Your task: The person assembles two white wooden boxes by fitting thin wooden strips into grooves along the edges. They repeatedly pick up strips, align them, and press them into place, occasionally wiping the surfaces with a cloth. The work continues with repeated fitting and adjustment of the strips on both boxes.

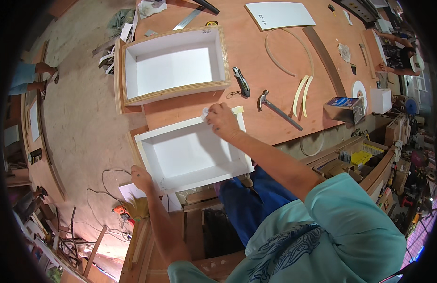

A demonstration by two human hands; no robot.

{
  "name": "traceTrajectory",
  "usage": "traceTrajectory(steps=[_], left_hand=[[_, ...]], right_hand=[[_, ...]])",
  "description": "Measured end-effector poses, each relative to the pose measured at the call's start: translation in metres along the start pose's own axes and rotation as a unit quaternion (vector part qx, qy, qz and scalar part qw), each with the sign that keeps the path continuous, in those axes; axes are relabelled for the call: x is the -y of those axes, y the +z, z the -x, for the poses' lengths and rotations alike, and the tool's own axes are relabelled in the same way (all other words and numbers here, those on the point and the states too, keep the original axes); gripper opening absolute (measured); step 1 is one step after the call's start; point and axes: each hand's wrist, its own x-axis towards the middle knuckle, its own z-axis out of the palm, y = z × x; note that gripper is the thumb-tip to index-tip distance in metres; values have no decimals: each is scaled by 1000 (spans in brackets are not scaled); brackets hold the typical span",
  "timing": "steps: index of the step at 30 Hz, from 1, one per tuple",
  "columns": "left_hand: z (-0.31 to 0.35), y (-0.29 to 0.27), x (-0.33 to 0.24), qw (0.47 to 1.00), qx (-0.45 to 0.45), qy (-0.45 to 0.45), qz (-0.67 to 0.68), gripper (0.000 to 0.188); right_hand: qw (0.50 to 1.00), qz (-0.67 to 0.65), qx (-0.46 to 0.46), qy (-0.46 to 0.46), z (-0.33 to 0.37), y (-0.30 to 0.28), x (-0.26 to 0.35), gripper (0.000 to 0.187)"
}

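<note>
In front of me a white open drawer box (pixel 195 181) lies with its open side up, at a slight tilt to the table edge. My right hand (pixel 221 121) is closed over its far rim, pinching a crumpled white cloth (pixel 205 113). A short pale yellow strip (pixel 237 110) sits at the far right corner, close to that hand. My left hand (pixel 142 178) grips the near left side of the box with curled fingers; its fingertips are partly hidden. Beyond stands a second drawer box (pixel 176 66), white inside with bare plywood edges.
A utility knife (pixel 241 82) and a hammer (pixel 278 109) lie on the wooden table (pixel 246 42). Right of them are curved edging strips (pixel 300 95) and a small box (pixel 345 109). A white panel (pixel 280 15) lies farther back. Cords (pixel 101 191) trail over the floor at left.
</note>
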Motion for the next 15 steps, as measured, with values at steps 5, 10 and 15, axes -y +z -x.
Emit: traceTrajectory(steps=[5,10,15], left_hand=[[-1,-6,-26,986,26,-137,91,22],[-1,-2,-8,1000,-22,-20,8,27],[2,-14,-40,983,34,-140,113,46]], right_hand=[[988,148,48,21,15,-42,-46,19],[986,151,55,39,2,-65,-19,11],[997,-19,-54,55,-32,13,36,8]])
